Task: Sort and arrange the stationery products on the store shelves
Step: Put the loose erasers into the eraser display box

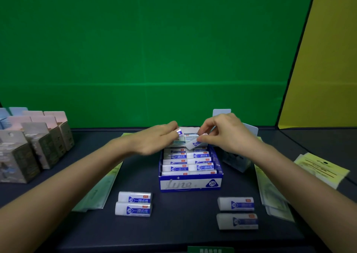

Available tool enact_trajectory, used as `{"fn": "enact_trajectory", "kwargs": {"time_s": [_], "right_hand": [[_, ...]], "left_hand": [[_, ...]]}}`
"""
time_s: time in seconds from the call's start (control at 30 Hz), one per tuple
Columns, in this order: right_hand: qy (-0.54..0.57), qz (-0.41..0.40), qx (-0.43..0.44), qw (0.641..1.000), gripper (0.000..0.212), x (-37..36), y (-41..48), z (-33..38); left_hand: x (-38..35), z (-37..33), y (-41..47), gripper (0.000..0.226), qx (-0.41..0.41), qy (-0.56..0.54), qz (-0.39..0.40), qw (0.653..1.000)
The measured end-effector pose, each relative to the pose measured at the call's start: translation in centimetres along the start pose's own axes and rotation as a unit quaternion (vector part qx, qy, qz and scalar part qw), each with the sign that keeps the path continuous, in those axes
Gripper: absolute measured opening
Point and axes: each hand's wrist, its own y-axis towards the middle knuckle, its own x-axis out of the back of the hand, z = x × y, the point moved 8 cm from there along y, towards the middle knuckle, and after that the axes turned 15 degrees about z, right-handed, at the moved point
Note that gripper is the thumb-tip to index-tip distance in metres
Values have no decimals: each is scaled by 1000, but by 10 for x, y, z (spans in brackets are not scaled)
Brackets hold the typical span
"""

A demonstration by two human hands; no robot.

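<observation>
The display box (pixel 190 183) at centre is mostly filled; at its 12 o'clock end an eraser (pixel 193 143) is pinched by the right hand (pixel 228 133) and another (pixel 179 132) by the left hand (pixel 154 138); four loose erasers (pixel 133 204) at 6 o'clock remain unplaced.

The blue-and-white box (pixel 190 183) bears on its front wall a pale script word that looks like "line", and to its right a blue rounded triangle with "2B" in a white ring. The loose erasers on the tabletop carry the same "2B" mark on their blue sleeves: the left pair (pixel 134 204) shows it clearly, followed by white characters too blurred to read; on the right pair (pixel 236 212) the mark is fainter. Erasers in the box (pixel 188 167) show "2B" too, each with a small red tag whose print cannot be made out. The yellow sheet (pixel 321 168) at right has dark lines of print, unreadable.
</observation>
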Motion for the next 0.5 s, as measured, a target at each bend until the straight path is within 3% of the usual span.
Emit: {"fn": "enact_trajectory", "kwargs": {"time_s": [0.2, 0.4, 0.5], "right_hand": [[-20, -3, 12, 1000, 14, -8, 2, 1], [-89, 22, 26, 995, 17, -11, 2, 8], [-179, 68, 15, 981, 21, -17, 2, 9]], "left_hand": [[-3, 2, -3, 25, -12, 129, -1, 992], [9, -2, -6, 27, -44, 124, -73, 989], [16, 0, -8, 27, -41, 88, -93, 991]]}}
